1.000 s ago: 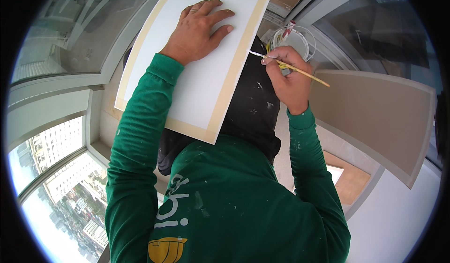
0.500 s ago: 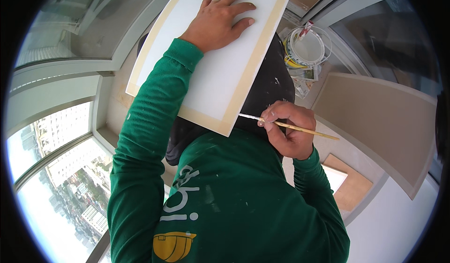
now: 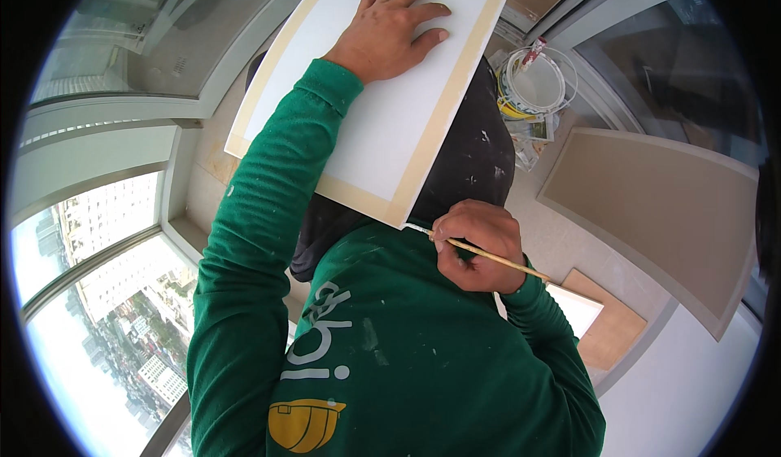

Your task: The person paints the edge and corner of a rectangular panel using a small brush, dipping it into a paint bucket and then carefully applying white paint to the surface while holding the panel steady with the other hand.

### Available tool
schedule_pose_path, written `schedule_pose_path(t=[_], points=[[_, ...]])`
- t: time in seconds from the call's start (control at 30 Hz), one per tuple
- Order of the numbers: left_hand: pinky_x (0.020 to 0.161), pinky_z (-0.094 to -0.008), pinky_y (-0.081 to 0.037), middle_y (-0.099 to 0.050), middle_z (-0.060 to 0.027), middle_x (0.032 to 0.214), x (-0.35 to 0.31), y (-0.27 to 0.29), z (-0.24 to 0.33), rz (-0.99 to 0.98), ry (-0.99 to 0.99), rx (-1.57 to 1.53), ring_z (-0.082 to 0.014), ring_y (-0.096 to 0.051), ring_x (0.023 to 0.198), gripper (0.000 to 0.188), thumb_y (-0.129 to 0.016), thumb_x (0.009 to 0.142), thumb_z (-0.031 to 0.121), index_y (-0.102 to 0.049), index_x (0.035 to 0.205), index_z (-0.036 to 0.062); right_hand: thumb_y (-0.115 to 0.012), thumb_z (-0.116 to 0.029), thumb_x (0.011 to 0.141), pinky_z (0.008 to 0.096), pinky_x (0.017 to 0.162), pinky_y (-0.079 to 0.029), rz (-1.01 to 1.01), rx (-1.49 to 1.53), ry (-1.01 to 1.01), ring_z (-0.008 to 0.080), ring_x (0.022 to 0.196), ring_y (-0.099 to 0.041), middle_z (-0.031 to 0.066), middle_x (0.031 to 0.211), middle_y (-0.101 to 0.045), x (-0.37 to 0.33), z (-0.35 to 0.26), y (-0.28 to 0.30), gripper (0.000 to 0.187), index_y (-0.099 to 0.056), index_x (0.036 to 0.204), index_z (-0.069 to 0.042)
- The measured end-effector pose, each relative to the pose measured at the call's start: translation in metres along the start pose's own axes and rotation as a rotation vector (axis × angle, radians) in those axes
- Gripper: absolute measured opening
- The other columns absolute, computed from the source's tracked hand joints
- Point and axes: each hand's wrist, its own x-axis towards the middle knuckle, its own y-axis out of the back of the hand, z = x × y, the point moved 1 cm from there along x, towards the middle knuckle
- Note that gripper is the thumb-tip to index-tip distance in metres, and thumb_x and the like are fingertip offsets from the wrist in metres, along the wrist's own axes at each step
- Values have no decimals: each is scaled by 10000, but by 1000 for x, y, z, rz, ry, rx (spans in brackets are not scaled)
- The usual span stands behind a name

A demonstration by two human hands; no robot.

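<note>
A white rectangular panel (image 3: pixel 370 144) with a tan border rests across my lap, slanting away toward the upper right. My left hand (image 3: pixel 390 32) lies flat on its far part, fingers spread. In my right hand (image 3: pixel 482 245) a thin paintbrush (image 3: pixel 500 259) with a wooden handle is pinched between thumb and fingers. White paint coats the end of the brush, which meets the panel's near right corner. My dark trousers show beneath the panel.
To the right of my knee stands a paint bucket (image 3: pixel 533 83) with a red-marked brush handle in it, on paint-spotted paper. A large beige panel (image 3: pixel 651 213) leans at the right. Behind my right elbow are a white sheet and brown board (image 3: pixel 614 327). Windows (image 3: pixel 114 294) line the left.
My right hand and the brush have moved left and down, from the panel's right edge to its near corner. The panel has shifted slightly; my left hand stays on it.
</note>
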Motion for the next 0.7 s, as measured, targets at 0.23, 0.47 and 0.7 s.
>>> schedule_pose_path(t=[0.23,0.47,0.7], points=[[1270,-577,-334,-613,-151,1533,0,-7,0,-1,22,17,-396,-526,1472,383,-666,1054,439,-751,1369,239,-728,98,697,342,581,-532,59,-104,-1,259,613,-663,79,748,-669,4,2,5,254,-652,894,-43],[1270,-576,-336,-617,-146,1531,-1,-9,0,8,33,21,-391,-526,1474,383,-662,1058,446,-752,1369,242,-722,91,684,350,615,-550,9,-84,52,253,614,-658,66,744,-667,5,-6,-2,250,-647,877,-49],[1270,-580,-333,-614,-148,1533,1,-2,0,-25,15,21,-394,-525,1474,385,-660,1056,446,-753,1366,238,-713,98,706,357,630,-574,-43,0,22,263,630,-689,86,760,-704,3,-8,1,236,-659,890,-39]])
